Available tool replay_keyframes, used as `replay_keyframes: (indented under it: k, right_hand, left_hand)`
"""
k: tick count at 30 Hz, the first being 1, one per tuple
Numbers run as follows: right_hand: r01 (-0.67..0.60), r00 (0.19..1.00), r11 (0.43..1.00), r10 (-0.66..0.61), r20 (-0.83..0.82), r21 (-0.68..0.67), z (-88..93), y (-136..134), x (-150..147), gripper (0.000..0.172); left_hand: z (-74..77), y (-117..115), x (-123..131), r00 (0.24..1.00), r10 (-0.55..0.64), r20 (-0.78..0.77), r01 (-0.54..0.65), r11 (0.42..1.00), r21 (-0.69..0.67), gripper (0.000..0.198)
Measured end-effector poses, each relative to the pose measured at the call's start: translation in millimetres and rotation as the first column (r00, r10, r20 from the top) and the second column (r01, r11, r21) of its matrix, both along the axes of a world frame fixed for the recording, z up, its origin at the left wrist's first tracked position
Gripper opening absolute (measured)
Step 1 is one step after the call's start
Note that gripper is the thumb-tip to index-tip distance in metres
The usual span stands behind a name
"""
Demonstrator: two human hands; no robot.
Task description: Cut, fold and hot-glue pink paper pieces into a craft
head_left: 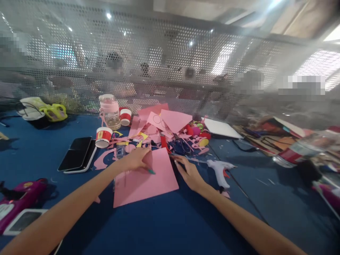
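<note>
A sheet of pink paper [148, 184] lies on the blue table in front of me. Over its upper left part is my left hand [136, 159], fingers stretched and apart. A small green tip [151, 171] shows beside its thumb; I cannot tell what it belongs to. My right hand [189, 173] rests at the sheet's right edge, fingers extended. Just beyond its fingertips are dark-handled scissors [182, 146] and a red strip [164, 142]. Pink scraps [152, 132] are heaped behind the sheet, with a larger pink piece [176, 120] on top.
A white glue gun [219, 171] lies to the right, near a plastic bottle [305, 148]. Leftward are phones [77, 154], paper cups [103, 137] and a glass jug [110, 113]. A purple device [21, 200] sits at the near left. A perforated metal screen [159, 71] stands behind.
</note>
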State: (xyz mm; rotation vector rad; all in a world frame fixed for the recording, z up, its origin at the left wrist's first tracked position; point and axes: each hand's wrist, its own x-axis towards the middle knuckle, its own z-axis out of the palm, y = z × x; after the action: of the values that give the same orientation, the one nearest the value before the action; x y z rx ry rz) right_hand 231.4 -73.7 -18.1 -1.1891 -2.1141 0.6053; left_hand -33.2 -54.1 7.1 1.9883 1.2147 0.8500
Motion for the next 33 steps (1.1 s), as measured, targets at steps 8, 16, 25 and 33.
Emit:
replay_keyframes:
  k: [8,16,25,33]
  right_hand:
    - [-0.101,0.887,0.990,0.044,-0.460,-0.099,4.2,-4,0,0.062]
    - [0.022,0.782,0.933,-0.240,-0.576,-0.359,33.3,-30,-31,0.042]
    - [-0.119,0.940,0.918,-0.018,-0.341,-0.378,45.8,-3,10,0.032]
    - [-0.183,0.977,0.920,0.132,-0.165,-0.347,83.1,-8,3,0.028]
  left_hand:
    - [8.3,5,11,0.758,0.223,0.613,-0.242,0.969,-0.054,0.043]
    - [10.6,-18,31,0.495,0.257,0.830,-0.138,0.966,-0.217,0.059]
    - [70.3,-11,-24,0.949,0.158,0.271,-0.191,0.976,0.100,0.081]
    - [88.7,-17,-35,0.969,-0.029,0.247,0.016,0.998,0.055,0.052]
